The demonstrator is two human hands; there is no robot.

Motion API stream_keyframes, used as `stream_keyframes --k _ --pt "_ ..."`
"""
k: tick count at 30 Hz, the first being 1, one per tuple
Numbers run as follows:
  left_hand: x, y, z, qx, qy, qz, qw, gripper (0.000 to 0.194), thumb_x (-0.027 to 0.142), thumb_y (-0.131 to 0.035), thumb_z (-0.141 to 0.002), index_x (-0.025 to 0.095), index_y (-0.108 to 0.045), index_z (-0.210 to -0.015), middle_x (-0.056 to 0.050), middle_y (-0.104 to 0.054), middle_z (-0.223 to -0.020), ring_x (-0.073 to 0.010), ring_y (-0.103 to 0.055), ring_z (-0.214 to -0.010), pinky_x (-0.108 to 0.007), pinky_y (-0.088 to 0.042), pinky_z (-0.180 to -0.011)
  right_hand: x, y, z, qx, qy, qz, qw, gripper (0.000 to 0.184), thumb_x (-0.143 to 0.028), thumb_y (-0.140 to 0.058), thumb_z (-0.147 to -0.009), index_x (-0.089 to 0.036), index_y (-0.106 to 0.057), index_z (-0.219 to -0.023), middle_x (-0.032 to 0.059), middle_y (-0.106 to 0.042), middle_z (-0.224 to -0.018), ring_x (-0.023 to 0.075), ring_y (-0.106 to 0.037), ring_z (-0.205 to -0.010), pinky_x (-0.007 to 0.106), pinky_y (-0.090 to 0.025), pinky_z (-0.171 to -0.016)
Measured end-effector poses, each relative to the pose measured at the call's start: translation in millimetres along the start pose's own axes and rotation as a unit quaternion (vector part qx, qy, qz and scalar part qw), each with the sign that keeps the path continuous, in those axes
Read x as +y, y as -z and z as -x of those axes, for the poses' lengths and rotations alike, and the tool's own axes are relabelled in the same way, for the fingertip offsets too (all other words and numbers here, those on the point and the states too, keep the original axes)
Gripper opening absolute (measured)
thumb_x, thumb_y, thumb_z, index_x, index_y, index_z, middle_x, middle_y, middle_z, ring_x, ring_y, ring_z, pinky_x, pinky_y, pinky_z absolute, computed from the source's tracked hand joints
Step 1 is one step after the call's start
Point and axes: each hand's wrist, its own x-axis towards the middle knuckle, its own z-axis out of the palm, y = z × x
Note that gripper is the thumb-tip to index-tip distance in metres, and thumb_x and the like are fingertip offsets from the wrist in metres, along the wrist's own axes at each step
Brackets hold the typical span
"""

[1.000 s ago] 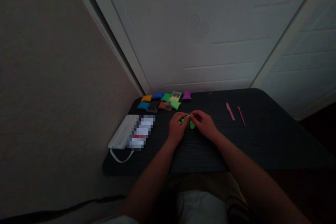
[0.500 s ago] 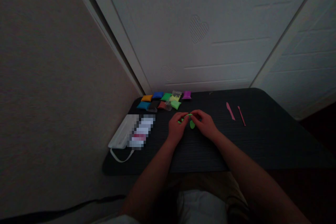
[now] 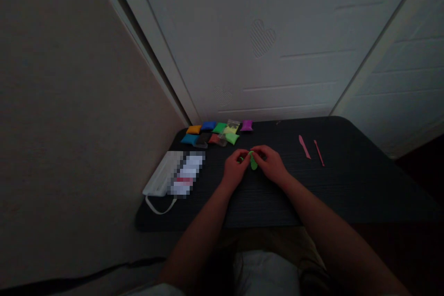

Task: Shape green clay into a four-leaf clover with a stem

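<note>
My left hand (image 3: 236,167) and my right hand (image 3: 271,163) meet over the middle of the dark table, thumbs and fingers pinched close together. Between their fingertips is a small piece of bright green modelling clay (image 3: 251,153), partly covered by the fingers. Just below it, a flat green clay piece (image 3: 254,164) shows in the gap between the hands; whether the two touch cannot be made out. Another bit of green is partly visible behind the fingers of my left hand.
Several coloured clay packets (image 3: 208,126) lie in rows at the table's back left, with a purple packet (image 3: 247,125) beside them. A pink plastic knife (image 3: 304,146) and a thin pink stick tool (image 3: 319,153) lie right. A white face mask (image 3: 163,173) and a blurred-out phone-like object (image 3: 189,173) lie left.
The green clay strip between my fingertips, earlier stretched across the gap, now looks shorter and sits closer to the flat green piece. My hands have shifted only slightly.
</note>
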Motion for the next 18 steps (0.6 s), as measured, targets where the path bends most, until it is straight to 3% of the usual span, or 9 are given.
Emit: stream_keyframes --k 7,14,18 --pt "0.5 -0.2 -0.8 -0.039 0.018 0.023 0.999 0.020 0.036 -0.053 -0.070 0.017 -0.059 -0.076 0.001 -0.058 -0.070 -0.0108 -0.053 -0.063 -0.023 -0.041 -0.057 -1.4 1.5 0.0 0.011 0.014 0.028 0.999 0.016 -0.023 -0.048 -0.076 -0.020 -0.057 -0.089 0.0029 -0.057 -0.079 0.0137 -0.052 -0.070 0.028 -0.043 -0.067" --pt "-3.9 -1.0 -3.5 -0.037 0.086 0.137 0.986 0.025 0.038 -0.058 -0.066 0.015 -0.058 -0.078 -0.001 -0.060 -0.073 -0.0125 -0.055 -0.067 -0.024 -0.043 -0.060 -1.1 1.1 0.1 0.018 0.016 0.008 1.000 0.016 -0.024 -0.049 -0.076 -0.020 -0.056 -0.090 0.0032 -0.056 -0.081 0.0142 -0.053 -0.072 0.029 -0.043 -0.067" --pt "-4.9 -1.8 -3.1 -0.037 0.092 0.155 0.983 0.026 0.037 -0.060 -0.064 0.015 -0.058 -0.078 -0.002 -0.060 -0.073 -0.0128 -0.055 -0.068 -0.024 -0.043 -0.061 -2.3 1.9 0.1 0.019 0.014 0.013 1.000 0.013 -0.025 -0.049 -0.076 -0.020 -0.057 -0.085 0.0032 -0.057 -0.079 0.0146 -0.053 -0.073 0.029 -0.044 -0.068"
